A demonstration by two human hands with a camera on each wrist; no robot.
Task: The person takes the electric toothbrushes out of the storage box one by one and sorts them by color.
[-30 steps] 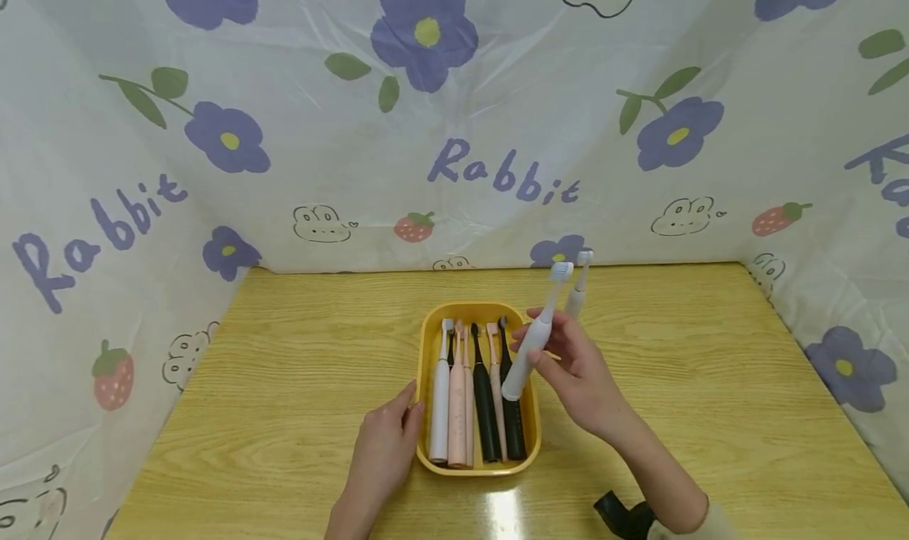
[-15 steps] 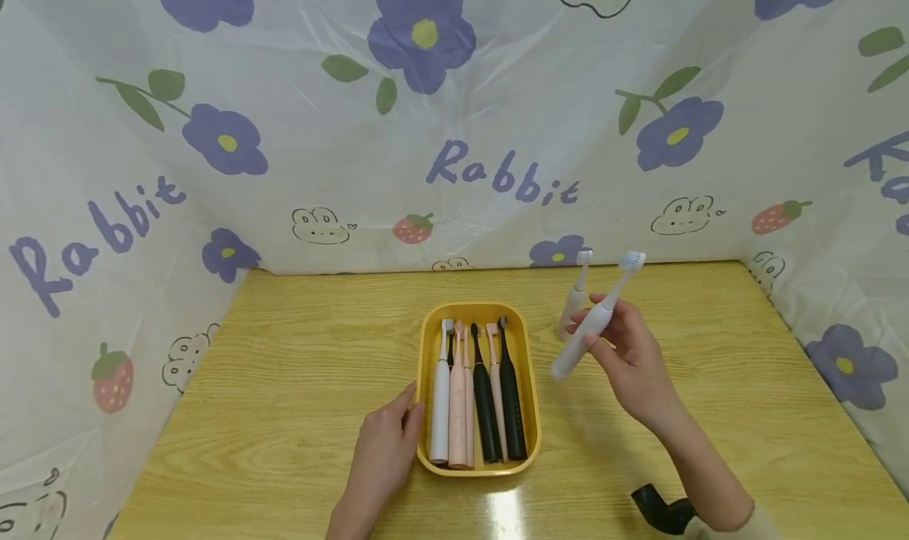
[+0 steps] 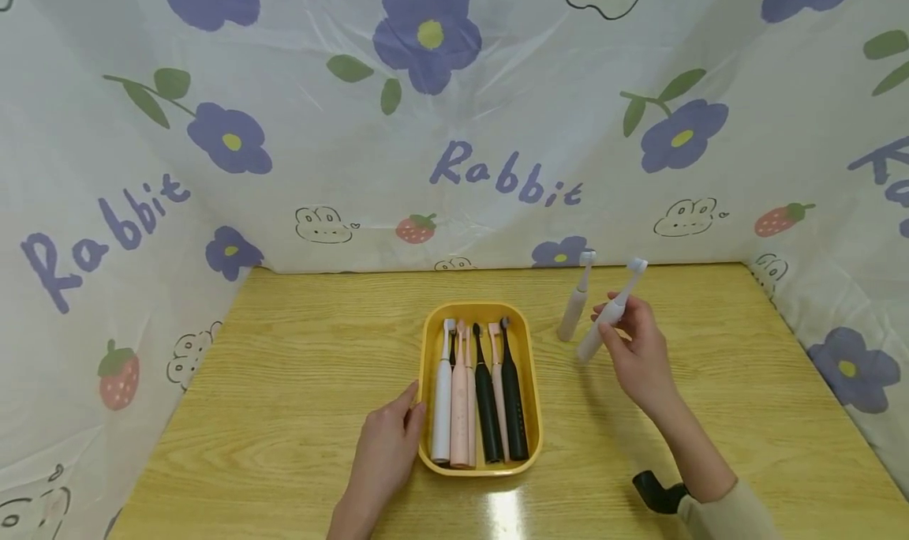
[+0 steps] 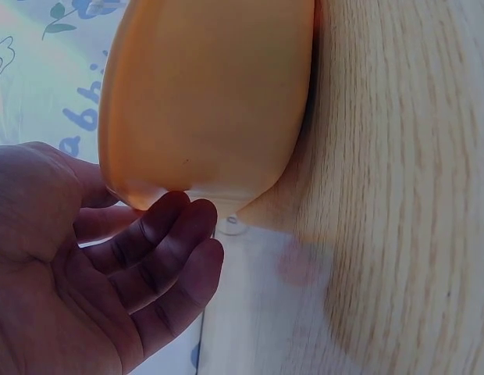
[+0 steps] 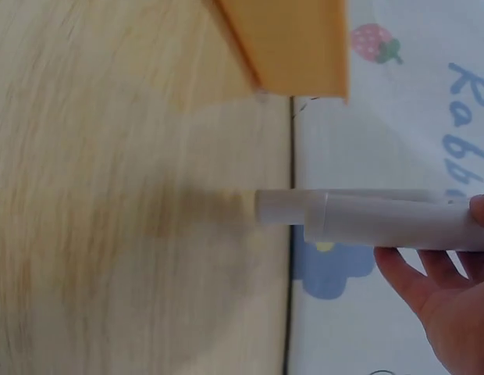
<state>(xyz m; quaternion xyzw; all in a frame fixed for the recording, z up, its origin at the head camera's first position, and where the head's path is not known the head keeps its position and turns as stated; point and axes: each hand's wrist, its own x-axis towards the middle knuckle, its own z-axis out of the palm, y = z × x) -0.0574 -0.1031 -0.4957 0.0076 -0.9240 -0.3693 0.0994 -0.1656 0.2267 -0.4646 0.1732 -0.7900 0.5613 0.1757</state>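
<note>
My right hand grips a white electric toothbrush by its handle. The brush leans with its head up and to the right, its base close over the table. Just left of it, another white electric toothbrush stands upright on the table; in the right wrist view the held handle partly hides it. My left hand holds the left rim of a yellow tray, thumb at the rim and fingers against the outer wall. Inside lie white, pink and black electric toothbrushes, side by side, heads away from me.
The wooden table extends on both sides of the tray. A patterned cloth closes off the back and both sides. A black curved object sits by the right wrist, beside a light sleeve.
My right hand has carried the white toothbrush from over the tray rightward, then down toward the table beside the standing one. The left hand and tray have stayed in place.
</note>
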